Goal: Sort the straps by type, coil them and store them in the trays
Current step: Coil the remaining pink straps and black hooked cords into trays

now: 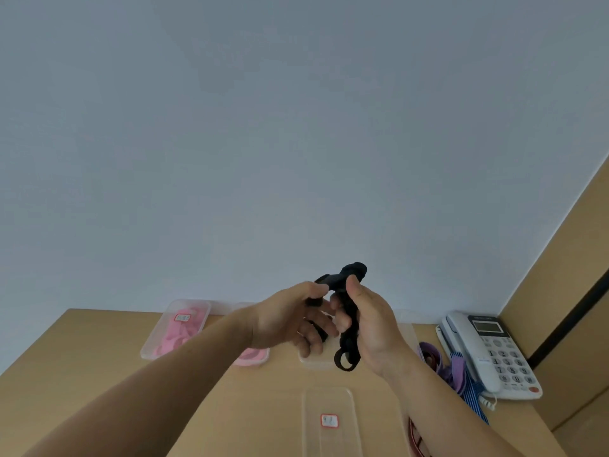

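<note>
Two hands on one black strap: right hand clenched round its bunched middle, long axis upright through the fist, loop dangling below; left hand pinching a strand just beside that grip. Clear tray well below.

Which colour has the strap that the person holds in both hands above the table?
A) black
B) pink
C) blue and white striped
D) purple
A: the black strap, pinched by the left hand and gripped by the right hand, is dark along its whole length; the pink straps lie in a tray on the table.
</note>
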### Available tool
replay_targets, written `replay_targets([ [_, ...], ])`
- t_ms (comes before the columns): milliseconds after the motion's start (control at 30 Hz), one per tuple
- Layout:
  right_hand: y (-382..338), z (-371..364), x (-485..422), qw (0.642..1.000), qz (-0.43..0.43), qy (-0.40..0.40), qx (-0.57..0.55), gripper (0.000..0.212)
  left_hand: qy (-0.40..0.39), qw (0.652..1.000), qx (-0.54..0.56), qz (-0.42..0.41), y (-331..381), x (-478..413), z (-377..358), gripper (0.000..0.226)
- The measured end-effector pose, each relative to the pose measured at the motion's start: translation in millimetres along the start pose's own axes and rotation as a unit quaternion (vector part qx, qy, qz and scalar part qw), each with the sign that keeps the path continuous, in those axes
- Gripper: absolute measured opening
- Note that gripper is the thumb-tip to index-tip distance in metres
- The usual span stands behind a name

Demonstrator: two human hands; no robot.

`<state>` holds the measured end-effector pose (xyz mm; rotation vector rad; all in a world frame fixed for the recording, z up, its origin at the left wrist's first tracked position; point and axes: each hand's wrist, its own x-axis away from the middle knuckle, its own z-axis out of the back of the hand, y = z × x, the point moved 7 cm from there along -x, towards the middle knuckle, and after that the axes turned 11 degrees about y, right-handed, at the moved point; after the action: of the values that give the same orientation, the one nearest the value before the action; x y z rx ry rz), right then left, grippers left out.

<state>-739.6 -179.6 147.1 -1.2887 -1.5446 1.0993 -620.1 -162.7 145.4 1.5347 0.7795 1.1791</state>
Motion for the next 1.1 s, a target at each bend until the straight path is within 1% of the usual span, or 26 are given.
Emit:
replay_targets([
  [33,-2,0,0,1.000,0.003,-0.015,0.001,0.050,-0.023,0.999,0.019,0.010,-1,2,-3,0.053],
  [100,-5,2,0,0.999,0.017,-0.032,0.019,0.047,-0.021,0.998,0.063,0.018,-1,1,0,0.053],
  [200,-2,8,0,0.997,0.028,-0.041,0.059,0.057,-0.014,0.996,0.090,-0.009,1,-2,6,0.042],
  [267,0,10,-1,0.995,0.033,-0.045,0.081,0.061,-0.014,0.991,0.129,-0.018,2,-4,6,0.038],
  [333,0,9,0,0.994,0.034,-0.056,0.086,0.060,-0.016,0.985,0.172,-0.027,4,-5,6,0.036],
  [400,0,8,0,0.994,0.026,-0.071,0.074,0.056,-0.013,0.981,0.192,-0.034,7,-7,6,0.032],
  [467,2,10,-1,0.995,0.019,-0.071,0.075,0.056,0.001,0.983,0.174,-0.050,8,-7,7,0.021],
  [533,5,16,-2,0.994,0.018,-0.037,0.104,0.056,0.043,0.990,0.115,-0.075,7,-10,8,0.010],
  [600,12,22,-3,0.991,0.000,0.016,0.133,0.055,0.122,0.986,0.048,-0.103,6,-13,12,0.011],
  [633,16,24,-4,0.989,-0.017,0.042,0.138,0.054,0.169,0.978,0.004,-0.122,7,-13,14,0.013],
  [667,20,26,-5,0.988,-0.034,0.063,0.138,0.051,0.215,0.964,-0.061,-0.146,10,-13,17,0.014],
  [700,24,27,-6,0.987,-0.049,0.079,0.134,0.049,0.253,0.942,-0.139,-0.169,14,-12,18,0.014],
  [767,26,29,-7,0.984,-0.062,0.102,0.130,0.046,0.298,0.892,-0.261,-0.219,19,-10,17,0.013],
  [833,24,30,-7,0.981,-0.058,0.121,0.138,0.043,0.320,0.851,-0.313,-0.276,26,-5,14,0.013],
  [900,23,29,-7,0.980,-0.062,0.131,0.134,0.038,0.338,0.798,-0.369,-0.337,31,1,10,0.015],
  [967,24,24,-6,0.982,-0.086,0.130,0.107,0.032,0.345,0.745,-0.421,-0.386,33,5,5,0.006],
  [1000,25,20,-5,0.984,-0.099,0.124,0.085,0.031,0.345,0.716,-0.446,-0.412,34,7,2,0.002],
  [1033,25,16,-4,0.986,-0.107,0.117,0.060,0.033,0.346,0.681,-0.471,-0.442,34,9,-3,0.004],
  [1100,24,11,-4,0.988,-0.107,0.112,0.026,0.043,0.337,0.610,-0.512,-0.502,35,16,-11,0.003],
])
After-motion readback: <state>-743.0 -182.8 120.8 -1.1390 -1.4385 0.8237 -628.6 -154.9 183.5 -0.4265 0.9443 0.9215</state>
